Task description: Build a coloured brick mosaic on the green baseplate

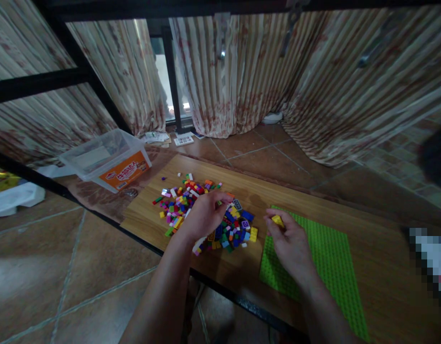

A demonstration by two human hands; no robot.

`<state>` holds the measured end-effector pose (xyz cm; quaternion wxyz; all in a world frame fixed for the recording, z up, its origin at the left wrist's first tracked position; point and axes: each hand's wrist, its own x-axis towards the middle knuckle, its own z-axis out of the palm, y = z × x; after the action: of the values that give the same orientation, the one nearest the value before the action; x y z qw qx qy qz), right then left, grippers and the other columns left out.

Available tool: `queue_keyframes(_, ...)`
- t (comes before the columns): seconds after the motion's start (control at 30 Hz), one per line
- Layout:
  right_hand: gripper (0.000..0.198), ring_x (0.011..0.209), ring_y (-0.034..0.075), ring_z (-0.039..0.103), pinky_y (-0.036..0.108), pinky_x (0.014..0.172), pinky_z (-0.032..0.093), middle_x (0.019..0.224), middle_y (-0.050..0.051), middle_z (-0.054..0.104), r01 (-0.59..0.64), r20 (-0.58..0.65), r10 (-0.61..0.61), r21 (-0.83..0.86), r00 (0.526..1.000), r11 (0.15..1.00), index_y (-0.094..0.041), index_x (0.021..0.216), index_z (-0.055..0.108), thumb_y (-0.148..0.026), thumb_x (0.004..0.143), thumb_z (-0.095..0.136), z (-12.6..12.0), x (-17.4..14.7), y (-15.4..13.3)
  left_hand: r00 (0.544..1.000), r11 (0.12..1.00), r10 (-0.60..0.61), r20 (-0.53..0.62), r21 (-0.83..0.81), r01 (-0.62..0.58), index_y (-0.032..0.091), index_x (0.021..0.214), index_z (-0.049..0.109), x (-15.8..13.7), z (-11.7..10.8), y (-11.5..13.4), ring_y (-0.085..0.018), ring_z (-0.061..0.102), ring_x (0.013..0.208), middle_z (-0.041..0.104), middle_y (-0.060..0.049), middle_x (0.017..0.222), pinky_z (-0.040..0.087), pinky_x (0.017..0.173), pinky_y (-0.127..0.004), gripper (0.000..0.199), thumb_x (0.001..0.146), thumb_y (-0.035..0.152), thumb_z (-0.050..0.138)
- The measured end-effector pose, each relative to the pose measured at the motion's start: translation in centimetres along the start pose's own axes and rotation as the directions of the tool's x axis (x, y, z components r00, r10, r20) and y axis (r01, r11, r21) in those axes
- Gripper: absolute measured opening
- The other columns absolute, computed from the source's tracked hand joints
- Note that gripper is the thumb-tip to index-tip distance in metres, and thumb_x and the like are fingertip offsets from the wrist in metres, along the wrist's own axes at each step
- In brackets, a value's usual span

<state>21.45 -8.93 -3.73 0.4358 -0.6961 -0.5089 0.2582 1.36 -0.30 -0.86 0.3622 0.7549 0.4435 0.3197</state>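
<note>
My right hand (288,241) is closed on a yellow toy brick (278,220), held above the left edge of a green studded baseplate (326,258). A heap of small multicoloured bricks (181,205) lies on the wooden tabletop to the left of the plate. Over the heap's middle is my left hand (208,212), its fingers curled together and pointing right. Whatever sits between those fingertips is too small to make out. At the heap's right edge lie a loose yellow brick (254,234) and a purple-and-white brick (245,224).
A clear plastic tub (98,148) with an orange label stands beyond the left end of the wooden table (220,167). Papers (183,139) lie behind, near striped curtains (213,86). A dark metal bar (242,306) runs along the table's near edge. A pixelated object (432,260) is at right.
</note>
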Motion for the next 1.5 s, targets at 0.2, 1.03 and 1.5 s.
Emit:
queue_keyframes(0.2, 0.016, 0.059, 0.013, 0.053, 0.025, 0.056, 0.039, 0.075, 0.000, 0.065, 0.041, 0.153, -0.055, 0.092, 0.987, 0.995, -0.020, 0.088, 0.064, -0.030, 0.082, 0.052, 0.9, -1.5, -1.8, 0.946, 0.971, -0.168, -0.276, -0.212, 0.111, 0.014, 0.078, 0.068, 0.3, -1.4, -0.5, -0.011, 0.051, 0.056, 0.061, 0.001, 0.064, 0.038, 0.053, -0.020, 0.023, 0.074, 0.012, 0.046)
queue_keyframes(1.03, 0.022, 0.074, 0.015, 0.062, 0.026, 0.068, 0.048, 0.080, 0.000, 0.070, -0.057, 0.247, -0.044, 0.385, 0.968, 0.921, -0.023, 0.089, 0.072, -0.038, 0.073, 0.075, -0.1, -0.8, -1.8, 0.918, 0.770, -0.092, 0.387, -0.557, 0.312, 0.013, 0.096, 0.068, -0.9, 0.6, 2.8, -0.010, 0.056, 0.063, 0.064, -0.002, 0.076, 0.044, 0.059, -0.020, 0.028, 0.080, 0.036, 0.065)
queue_keyframes(1.5, 0.047, 0.061, 0.012, 0.053, 0.027, 0.057, 0.043, 0.097, 0.005, 0.068, -0.150, 0.059, 0.138, 0.337, 0.989, 0.929, -0.021, 0.119, 0.053, -0.041, 0.078, 0.064, -3.9, 0.1, 0.8, 0.856, 0.737, -0.151, 0.495, -0.520, 0.431, 0.013, 0.098, 0.065, -1.1, 6.8, 4.2, -0.009, 0.058, 0.065, 0.064, -0.001, 0.080, 0.043, 0.059, -0.020, 0.022, 0.083, 0.023, 0.053)
